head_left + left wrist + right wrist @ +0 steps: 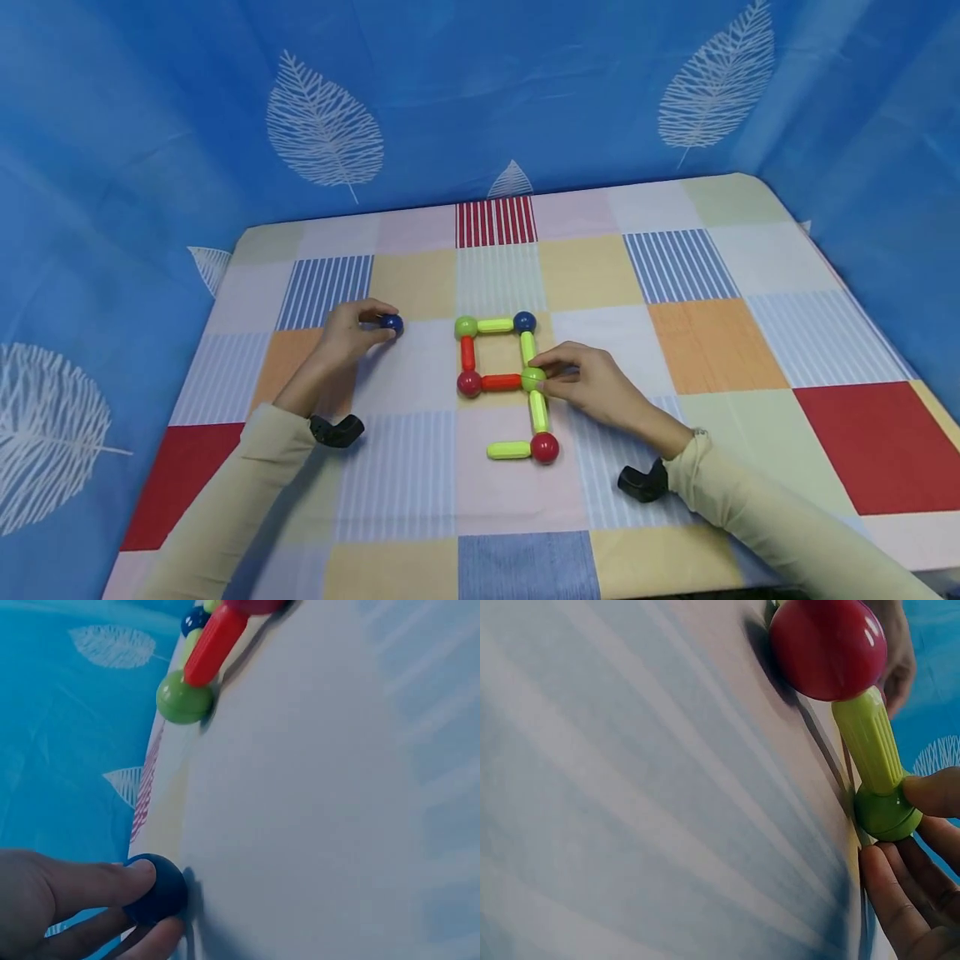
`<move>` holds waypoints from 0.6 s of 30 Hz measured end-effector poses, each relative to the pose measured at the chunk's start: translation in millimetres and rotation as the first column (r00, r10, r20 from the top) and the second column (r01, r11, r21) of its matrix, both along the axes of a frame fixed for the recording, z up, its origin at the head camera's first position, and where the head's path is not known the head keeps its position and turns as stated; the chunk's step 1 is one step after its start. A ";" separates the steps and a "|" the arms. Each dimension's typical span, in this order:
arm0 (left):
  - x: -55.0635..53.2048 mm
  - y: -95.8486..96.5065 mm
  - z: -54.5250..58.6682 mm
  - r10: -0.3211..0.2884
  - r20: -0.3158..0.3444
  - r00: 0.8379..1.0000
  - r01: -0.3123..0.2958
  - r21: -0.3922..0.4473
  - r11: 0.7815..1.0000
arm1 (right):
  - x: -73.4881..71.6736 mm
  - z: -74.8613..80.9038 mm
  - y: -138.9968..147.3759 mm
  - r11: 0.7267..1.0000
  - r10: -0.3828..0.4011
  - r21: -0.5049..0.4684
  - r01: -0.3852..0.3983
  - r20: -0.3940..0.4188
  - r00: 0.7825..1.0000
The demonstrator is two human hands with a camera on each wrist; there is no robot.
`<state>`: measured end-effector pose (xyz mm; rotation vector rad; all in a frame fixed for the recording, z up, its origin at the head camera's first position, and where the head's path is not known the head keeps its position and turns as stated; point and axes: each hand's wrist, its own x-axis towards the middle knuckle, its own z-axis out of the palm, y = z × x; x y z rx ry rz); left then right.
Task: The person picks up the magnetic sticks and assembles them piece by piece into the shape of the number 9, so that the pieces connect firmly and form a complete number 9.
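Observation:
My left hand [349, 333] pinches a loose blue ball [392, 324] at the left of the table; in the left wrist view the blue ball [159, 891] sits between thumb and fingers. With its fingertips my right hand [588, 379] holds the green ball [533, 379] where three sticks meet. That ball belongs to a flat figure of balls and sticks: a green ball [466, 327], a blue ball [525, 322] and a red ball [469, 383] form a square with it. Below, a yellow-green stick [538, 412] leads to another red ball [545, 448], from which a yellow-green stick [508, 451] points left.
A patchwork-patterned cloth [757, 433] covers the table. Behind and beside it hangs a blue curtain [480, 92] with white leaf prints. Black wrist straps [643, 482] show at both sleeves.

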<state>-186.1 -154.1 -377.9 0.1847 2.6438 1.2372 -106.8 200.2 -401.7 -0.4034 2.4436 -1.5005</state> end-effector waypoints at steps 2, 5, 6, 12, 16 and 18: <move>12.7 -4.9 -0.1 -0.001 -0.024 1.000 0.000 -0.008 1.000 | -0.7 -0.4 -0.7 1.000 0.000 0.006 0.000 -0.002 1.000; 31.5 -7.1 -1.4 0.007 -0.035 0.999 -0.007 0.003 1.000 | -0.8 -0.8 -0.9 1.000 -0.003 0.014 0.003 -0.002 1.000; 37.2 -7.0 -2.4 0.010 -0.039 0.999 -0.009 0.011 1.000 | -0.8 -0.6 -0.9 1.000 -0.003 0.016 0.003 -0.003 1.000; 67.7 -0.4 -4.3 0.006 -0.045 0.999 -0.004 0.050 0.999 | -1.1 2.0 -1.2 1.000 0.002 0.014 -0.002 -0.002 1.000; 85.4 9.9 -3.0 0.012 -0.010 1.000 -0.012 0.055 0.998 | -0.5 3.7 -2.1 1.000 0.001 0.007 -0.001 0.006 1.000; 93.6 15.6 -2.4 0.007 0.004 1.000 -0.007 0.064 0.998 | -0.1 4.5 -2.7 1.000 0.000 0.005 -0.001 0.009 1.000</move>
